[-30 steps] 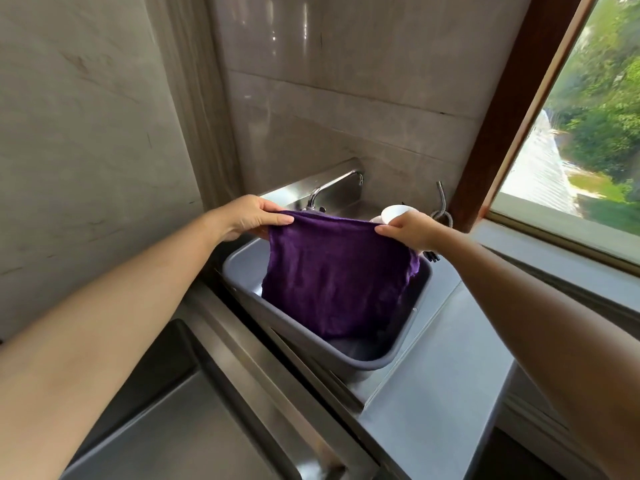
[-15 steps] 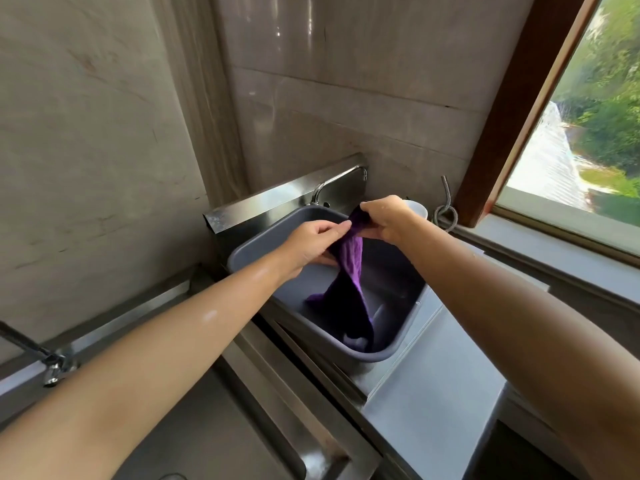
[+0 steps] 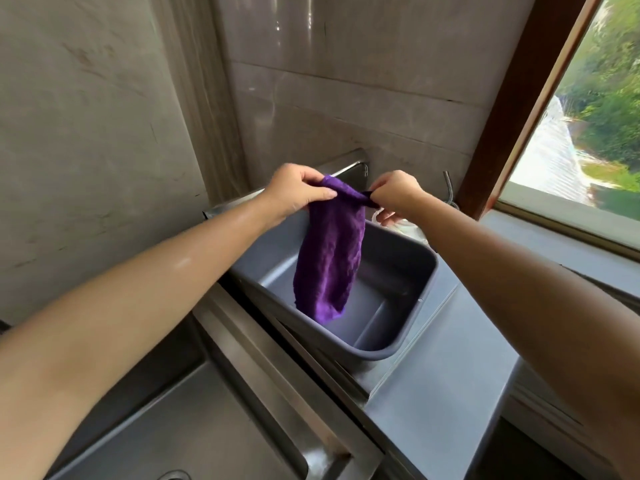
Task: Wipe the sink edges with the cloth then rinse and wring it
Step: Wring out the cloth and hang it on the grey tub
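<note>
A purple cloth hangs folded lengthwise over a grey plastic basin. My left hand pinches its top left corner and my right hand pinches the top right, both raised above the basin's far rim. The cloth's lower end dangles inside the basin. A steel sink lies at the lower left, with its rim running diagonally under the basin.
A steel faucet spout shows behind my hands. A white cup is partly hidden under my right wrist. A metal hose stands by the brown window frame. A grey counter lies to the right.
The cloth was spread wide between my hands, then bunched low in the basin. Now both hands have lifted it higher and hold it as a narrow hanging strip.
</note>
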The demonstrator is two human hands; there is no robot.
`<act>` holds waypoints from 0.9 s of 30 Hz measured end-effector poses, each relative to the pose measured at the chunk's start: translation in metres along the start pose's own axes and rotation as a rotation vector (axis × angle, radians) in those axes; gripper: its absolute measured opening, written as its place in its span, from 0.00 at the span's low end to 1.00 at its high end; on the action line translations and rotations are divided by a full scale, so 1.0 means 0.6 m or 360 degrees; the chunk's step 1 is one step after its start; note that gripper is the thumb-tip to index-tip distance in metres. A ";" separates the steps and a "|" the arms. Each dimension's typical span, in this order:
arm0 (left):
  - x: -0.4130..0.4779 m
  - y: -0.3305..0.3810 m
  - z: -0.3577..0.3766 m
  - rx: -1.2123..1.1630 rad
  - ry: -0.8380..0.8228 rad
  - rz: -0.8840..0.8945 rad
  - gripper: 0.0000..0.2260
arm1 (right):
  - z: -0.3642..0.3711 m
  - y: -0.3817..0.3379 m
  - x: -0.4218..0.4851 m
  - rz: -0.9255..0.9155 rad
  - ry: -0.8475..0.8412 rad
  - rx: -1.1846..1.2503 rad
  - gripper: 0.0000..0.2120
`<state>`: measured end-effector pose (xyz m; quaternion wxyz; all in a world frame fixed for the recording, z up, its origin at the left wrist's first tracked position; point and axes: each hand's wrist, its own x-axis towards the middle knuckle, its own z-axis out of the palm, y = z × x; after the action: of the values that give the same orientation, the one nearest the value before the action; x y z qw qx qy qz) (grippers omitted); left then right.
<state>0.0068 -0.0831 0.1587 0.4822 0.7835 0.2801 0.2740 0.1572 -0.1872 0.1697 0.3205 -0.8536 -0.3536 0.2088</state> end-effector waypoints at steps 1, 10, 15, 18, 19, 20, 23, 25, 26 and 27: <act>0.005 0.006 -0.005 0.0008 -0.0016 -0.0002 0.12 | -0.005 -0.002 0.005 0.0001 -0.0090 0.0011 0.06; 0.033 -0.028 -0.065 0.0158 0.0124 -0.0089 0.07 | -0.016 -0.043 0.045 0.0110 -0.0018 0.0864 0.09; 0.057 -0.076 -0.080 0.0522 0.0234 -0.0026 0.07 | 0.021 -0.074 0.073 0.0136 0.0100 0.1025 0.08; 0.057 -0.068 -0.079 0.0634 0.0365 0.0095 0.06 | 0.013 -0.073 0.080 0.0151 0.0168 0.1196 0.06; 0.053 -0.065 -0.074 0.0673 0.0391 0.0152 0.06 | 0.013 -0.067 0.082 0.0152 0.0158 0.1263 0.06; 0.047 -0.067 -0.066 0.0722 0.0408 0.0190 0.07 | 0.014 -0.056 0.082 0.0148 0.0127 0.1323 0.06; 0.014 -0.071 -0.017 0.0749 0.0378 0.0251 0.07 | 0.017 0.005 0.088 0.0180 -0.0023 0.1418 0.07; -0.012 -0.078 0.033 0.0686 0.0233 0.0185 0.04 | 0.024 0.056 0.088 0.0267 -0.0062 0.1382 0.06; -0.022 -0.083 0.060 0.0640 0.0131 0.0122 0.04 | 0.030 0.081 0.089 0.0322 -0.0044 0.1350 0.06; -0.027 -0.089 0.085 0.0589 0.0032 0.0032 0.04 | 0.036 0.104 0.089 0.0384 -0.0017 0.1287 0.06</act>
<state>0.0217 -0.1052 0.0878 0.3241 0.8589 0.3227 0.2303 0.2093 -0.1732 0.1041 0.6011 -0.6933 -0.1425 0.3712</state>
